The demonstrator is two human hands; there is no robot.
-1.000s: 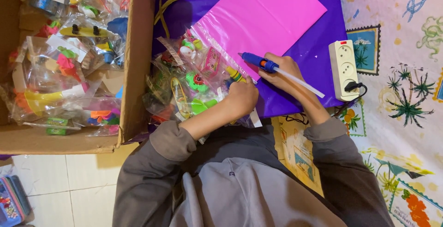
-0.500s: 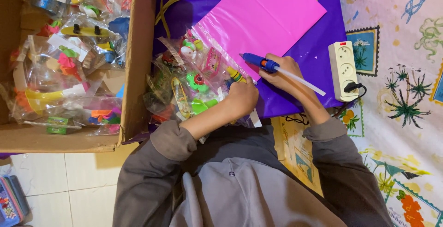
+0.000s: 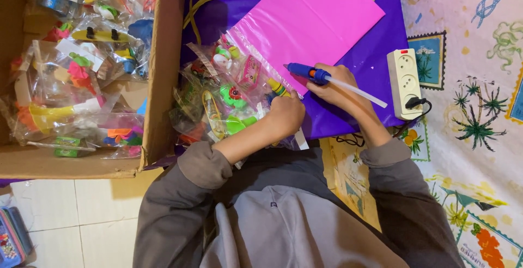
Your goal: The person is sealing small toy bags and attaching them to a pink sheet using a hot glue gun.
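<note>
Purple sheet covers the work surface, pink bag on top. Right hand closed around blue glue gun, nozzle at the bag's edge; left hand fisted, pressing the clear toy packet just beside it.

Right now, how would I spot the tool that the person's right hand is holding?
Start at the purple sheet with the pink sheet lying on it. At the pink sheet's lower edge, the right hand grips a glue gun. It alone has a blue body with an orange band and a whitish stick poking out of its back, unlike the bagged toys beside it.
</note>
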